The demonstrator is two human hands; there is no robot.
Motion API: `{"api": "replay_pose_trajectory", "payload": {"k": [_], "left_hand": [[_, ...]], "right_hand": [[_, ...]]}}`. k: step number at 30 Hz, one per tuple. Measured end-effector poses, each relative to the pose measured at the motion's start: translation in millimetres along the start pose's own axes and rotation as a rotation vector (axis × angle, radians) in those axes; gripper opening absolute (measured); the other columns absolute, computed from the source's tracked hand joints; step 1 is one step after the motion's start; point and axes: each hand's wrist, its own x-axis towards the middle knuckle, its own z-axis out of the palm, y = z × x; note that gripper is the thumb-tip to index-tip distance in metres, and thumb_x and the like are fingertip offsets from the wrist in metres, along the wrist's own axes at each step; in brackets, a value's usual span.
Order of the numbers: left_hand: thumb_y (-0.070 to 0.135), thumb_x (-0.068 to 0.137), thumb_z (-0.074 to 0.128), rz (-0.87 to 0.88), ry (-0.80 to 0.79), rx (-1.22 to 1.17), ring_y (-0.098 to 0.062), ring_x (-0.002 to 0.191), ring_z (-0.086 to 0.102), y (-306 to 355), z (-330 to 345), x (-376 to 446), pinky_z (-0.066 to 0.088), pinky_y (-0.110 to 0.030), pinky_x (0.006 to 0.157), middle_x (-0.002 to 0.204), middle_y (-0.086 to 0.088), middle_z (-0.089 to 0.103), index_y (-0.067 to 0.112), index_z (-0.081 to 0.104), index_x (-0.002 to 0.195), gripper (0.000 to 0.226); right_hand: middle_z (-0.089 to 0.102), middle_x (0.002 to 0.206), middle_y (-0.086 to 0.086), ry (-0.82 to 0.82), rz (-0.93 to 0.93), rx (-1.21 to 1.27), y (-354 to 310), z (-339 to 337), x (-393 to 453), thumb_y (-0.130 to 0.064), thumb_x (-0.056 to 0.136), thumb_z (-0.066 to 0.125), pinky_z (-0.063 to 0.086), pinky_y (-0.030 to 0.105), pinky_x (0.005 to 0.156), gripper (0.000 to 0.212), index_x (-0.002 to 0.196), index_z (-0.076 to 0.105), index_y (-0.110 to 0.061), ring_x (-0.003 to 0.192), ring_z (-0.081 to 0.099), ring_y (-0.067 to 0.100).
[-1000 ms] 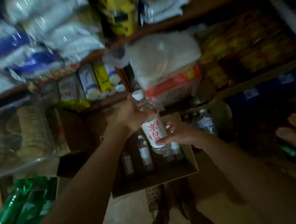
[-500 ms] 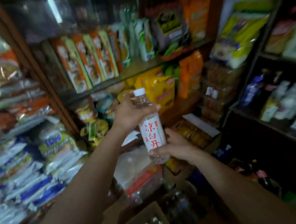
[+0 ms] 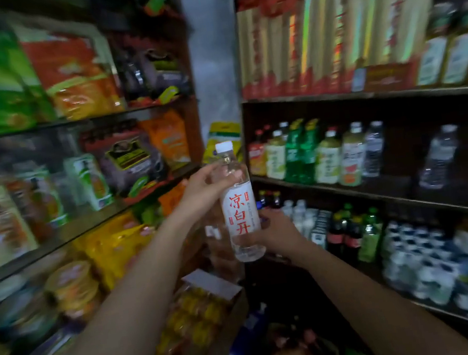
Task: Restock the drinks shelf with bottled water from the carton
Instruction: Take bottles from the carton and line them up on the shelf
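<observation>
The water bottle (image 3: pixel 240 206) is held upright in the air before the drinks shelf (image 3: pixel 376 185), gripped at the shoulder by the left hand (image 3: pixel 203 190) and cupped near the base by the right hand (image 3: pixel 275 231), apparently steadied for placing.

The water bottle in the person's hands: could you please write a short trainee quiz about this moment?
1. True or false: the water bottle still has its white cap on.
2. Which hand grips the bottle near its neck? A) left hand B) right hand
3. Fill in: the drinks shelf is on the person's ____ side.

Key: 1 true; 2 A; 3 right.
</observation>
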Motion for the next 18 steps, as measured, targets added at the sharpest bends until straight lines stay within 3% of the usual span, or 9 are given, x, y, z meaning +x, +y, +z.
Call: {"api": "replay_pose_trajectory", "payload": {"k": [2,5,7,10,14,18], "left_hand": [[0.036,0.070,0.081,0.027,-0.047,-0.022,-0.015,0.100,0.066,10,43,20,0.052,-0.030,0.087,0.109,0.001,0.069,0.020,0.065,0.118,0.053],[0.021,0.078,0.075,0.033,-0.161,-0.086,-0.009,0.083,0.067,24,107,45,0.054,-0.026,0.072,0.097,0.004,0.069,0.024,0.065,0.109,0.033],[0.024,0.073,0.080,0.038,-0.215,-0.099,-0.012,0.089,0.067,29,147,62,0.055,-0.030,0.077,0.103,0.001,0.069,0.026,0.065,0.109,0.039],[0.027,0.071,0.081,0.047,-0.316,-0.090,-0.016,0.093,0.066,35,207,88,0.056,-0.036,0.080,0.106,-0.001,0.067,0.024,0.064,0.113,0.045],[0.011,0.078,0.075,0.137,-0.462,-0.115,0.002,0.068,0.065,40,292,112,0.053,-0.020,0.064,0.086,0.006,0.068,0.021,0.065,0.102,0.028],[0.010,0.077,0.076,0.224,-0.602,-0.142,0.006,0.073,0.065,42,370,133,0.053,-0.017,0.069,0.088,0.009,0.070,0.018,0.065,0.104,0.030]], "right_hand": [[0.073,0.090,-0.007,0.071,0.005,-0.040,7,-46,-2,-0.029,0.059,0.089,0.053,0.017,0.065,0.043,0.097,0.070,-0.020,0.079,0.069,0.004],[0.072,0.093,-0.006,0.145,0.017,-0.047,18,-110,-9,-0.028,0.063,0.088,0.054,0.020,0.066,0.039,0.095,0.068,-0.022,0.081,0.069,0.007],[0.072,0.092,-0.008,0.202,0.037,-0.060,28,-147,-12,-0.027,0.064,0.088,0.051,0.018,0.063,0.036,0.094,0.068,-0.024,0.084,0.068,0.009],[0.073,0.086,-0.007,0.309,0.075,-0.079,46,-198,-17,-0.026,0.061,0.089,0.054,0.026,0.058,0.035,0.090,0.069,-0.025,0.080,0.069,0.013],[0.074,0.089,-0.006,0.467,0.129,-0.135,75,-261,-24,-0.030,0.058,0.091,0.057,0.027,0.076,0.037,0.089,0.071,-0.023,0.081,0.069,0.007],[0.070,0.089,-0.010,0.641,0.201,-0.169,99,-319,-34,-0.032,0.055,0.092,0.049,0.009,0.061,0.050,0.096,0.066,-0.019,0.076,0.063,-0.002]]}}
